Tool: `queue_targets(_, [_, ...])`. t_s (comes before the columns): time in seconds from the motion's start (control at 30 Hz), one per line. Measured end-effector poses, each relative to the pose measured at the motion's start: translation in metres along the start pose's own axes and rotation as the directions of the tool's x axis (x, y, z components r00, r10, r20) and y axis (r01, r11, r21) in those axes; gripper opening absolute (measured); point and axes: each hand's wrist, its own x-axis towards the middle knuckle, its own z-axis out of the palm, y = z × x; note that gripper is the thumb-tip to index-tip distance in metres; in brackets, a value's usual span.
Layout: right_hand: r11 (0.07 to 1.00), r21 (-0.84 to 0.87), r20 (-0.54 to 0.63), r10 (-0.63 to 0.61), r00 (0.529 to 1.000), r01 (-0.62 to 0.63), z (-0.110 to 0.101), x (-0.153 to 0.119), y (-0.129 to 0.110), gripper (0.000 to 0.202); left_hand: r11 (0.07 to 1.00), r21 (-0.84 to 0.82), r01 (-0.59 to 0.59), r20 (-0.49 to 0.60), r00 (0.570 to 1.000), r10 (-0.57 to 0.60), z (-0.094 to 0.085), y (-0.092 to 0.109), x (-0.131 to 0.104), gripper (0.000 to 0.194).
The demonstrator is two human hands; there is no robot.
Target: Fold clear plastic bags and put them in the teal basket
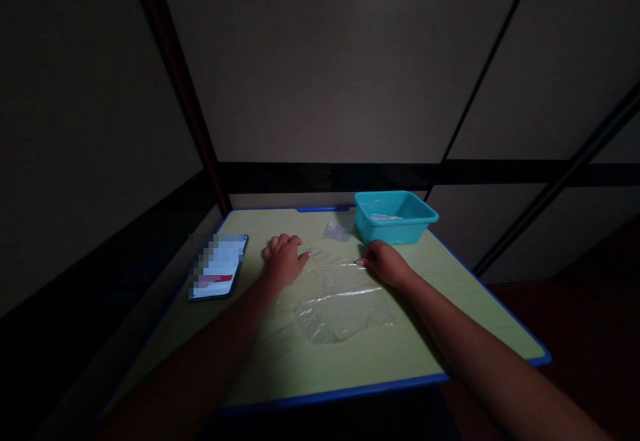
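Film (340,314) wrinkled, mid-tbl (380,367). Phone (223,267) to L. L hand (284,259) flat, fingers spread, thumb nr film's far edge; R hand (387,264) fingers closed, pinching same edge. Beyond: sm. packet (336,232) beside basin (400,233).

A phone (223,266), its screen lit, lies at nine o'clock on the blue-edged surface (345,369); pale panels (330,67) stand at twelve o'clock.
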Motion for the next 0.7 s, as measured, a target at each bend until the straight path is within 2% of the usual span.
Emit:
queue_targets(0.17, [1.0,0.009,-0.01,-0.024,1.0,0.024,0.0,-0.001,-0.003,0.015,0.998,-0.042,0.037,0.023,0.999,-0.036,0.004,0.0,0.001,0.021])
queue_targets(0.33, [0.997,0.06,-0.036,-0.052,0.998,0.054,-0.001,0.0,-0.002,0.018,0.994,-0.108,-0.013,-0.004,1.0,0.012,0.006,-0.001,0.003,0.01])
queue_targets(0.5, [0.981,0.192,0.001,0.006,1.0,-0.006,-0.003,-0.002,0.001,0.018,0.972,-0.231,-0.033,-0.044,0.999,0.024,0.011,-0.003,0.007,0.004])
queue_targets(0.6, [0.945,0.328,0.014,-0.014,1.0,0.009,-0.002,-0.003,0.003,0.017,0.89,-0.45,-0.066,-0.053,0.997,0.047,0.015,-0.005,0.01,0.004])
queue_targets(0.7, [0.919,0.394,0.026,-0.036,0.999,0.023,0.0,-0.003,0.005,0.02,0.703,-0.708,-0.064,-0.024,0.998,0.066,0.017,-0.003,0.012,0.009])
